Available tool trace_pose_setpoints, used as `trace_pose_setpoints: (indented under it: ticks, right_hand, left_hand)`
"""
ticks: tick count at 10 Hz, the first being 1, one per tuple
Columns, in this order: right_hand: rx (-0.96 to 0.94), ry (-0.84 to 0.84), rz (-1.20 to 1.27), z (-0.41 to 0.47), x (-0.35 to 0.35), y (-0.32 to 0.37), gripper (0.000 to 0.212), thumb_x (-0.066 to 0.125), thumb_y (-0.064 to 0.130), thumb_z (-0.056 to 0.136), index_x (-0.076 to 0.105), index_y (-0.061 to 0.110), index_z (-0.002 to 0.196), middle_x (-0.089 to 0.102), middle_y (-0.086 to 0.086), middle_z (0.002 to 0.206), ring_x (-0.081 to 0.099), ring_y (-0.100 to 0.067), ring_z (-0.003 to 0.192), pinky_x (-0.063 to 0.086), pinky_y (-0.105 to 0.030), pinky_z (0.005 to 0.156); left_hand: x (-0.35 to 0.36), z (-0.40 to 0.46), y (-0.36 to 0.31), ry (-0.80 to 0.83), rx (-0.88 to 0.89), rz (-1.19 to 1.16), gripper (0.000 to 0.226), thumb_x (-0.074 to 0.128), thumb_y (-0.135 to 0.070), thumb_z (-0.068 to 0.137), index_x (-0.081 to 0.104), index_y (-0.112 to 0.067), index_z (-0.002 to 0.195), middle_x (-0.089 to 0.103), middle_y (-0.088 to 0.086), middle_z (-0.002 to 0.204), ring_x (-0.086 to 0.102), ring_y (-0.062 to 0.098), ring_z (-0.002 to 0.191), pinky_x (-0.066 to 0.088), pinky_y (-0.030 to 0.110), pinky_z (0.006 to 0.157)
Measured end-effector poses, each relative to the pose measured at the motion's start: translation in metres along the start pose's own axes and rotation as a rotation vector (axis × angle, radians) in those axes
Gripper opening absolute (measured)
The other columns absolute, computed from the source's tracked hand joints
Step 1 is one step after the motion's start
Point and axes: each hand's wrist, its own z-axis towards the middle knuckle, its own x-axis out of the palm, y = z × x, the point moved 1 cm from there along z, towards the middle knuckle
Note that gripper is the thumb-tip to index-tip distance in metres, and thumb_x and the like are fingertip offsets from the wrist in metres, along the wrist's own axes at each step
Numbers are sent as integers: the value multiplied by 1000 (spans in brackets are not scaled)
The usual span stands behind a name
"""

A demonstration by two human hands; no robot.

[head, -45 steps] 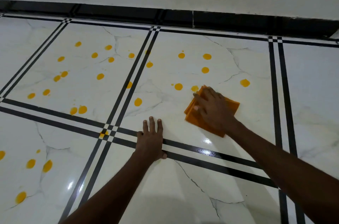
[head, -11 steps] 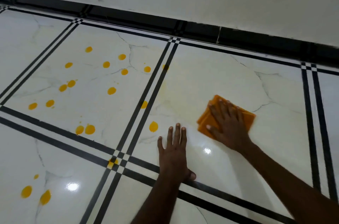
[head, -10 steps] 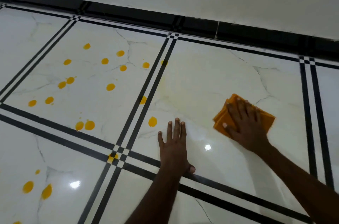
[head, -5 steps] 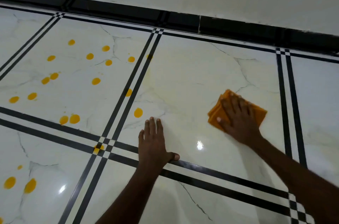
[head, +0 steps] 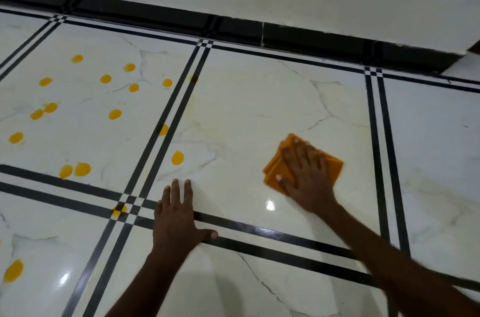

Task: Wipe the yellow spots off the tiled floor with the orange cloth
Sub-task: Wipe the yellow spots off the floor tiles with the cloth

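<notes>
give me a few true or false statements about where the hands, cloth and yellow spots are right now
1. The right hand presses flat on the orange cloth. True.
2. The left hand holds a second cloth. False: it lies flat on the bare tiled floor, holding nothing.
3. One yellow spot lies on the tile being wiped, just ahead of the left hand's fingertips. True.
4. The cloth is crumpled into a ball. False: it lies folded flat.
5. The tile to the left holds many yellow spots. True.
6. The cloth touches the black skirting. False: it lies well short of it.
</notes>
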Motion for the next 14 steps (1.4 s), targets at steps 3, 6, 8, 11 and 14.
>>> trace_pose_setpoints:
  ticks: [3,6,8,11,14]
  right_hand:
    - [-146,32,-6,88,0,145,87,19,71,88,22,26,161,18,-16,168,20,-44,152,15,-65,120]
    - [-113,57,-24,91,-3,101,84,21,73,89,20,31,162,16,-13,169,17,-41,154,14,-63,120]
    - [-3,13,59,237,-27,155,95,8,80,82,14,29,163,12,-19,169,9,-45,154,6,-66,121]
    - [-334,31,-2,179,-3,237,81,29,69,92,25,26,161,22,-11,168,24,-38,153,21,-61,120]
    - [-33,57,60,315,-32,260,99,14,79,87,3,16,163,5,-17,170,5,-43,155,5,-65,123]
  left_hand:
    - [-30,12,60,55,-63,62,159,79,-77,48,-15,-7,156,-13,20,164,-12,35,153,6,48,124]
    - [-33,25,61,86,-53,68,156,86,-64,54,-16,-4,155,-20,19,163,-15,35,152,6,49,125]
    - [-20,35,65,25,-97,55,141,84,-51,68,-17,-7,154,-29,17,159,-15,35,152,3,48,125]
    - [-12,43,70,-48,-92,-51,156,89,-46,-4,47,1,138,27,26,157,59,38,125,54,52,89]
    - [4,40,70,42,-100,-5,56,54,-12,76,64,-2,130,58,19,139,62,35,122,58,51,85]
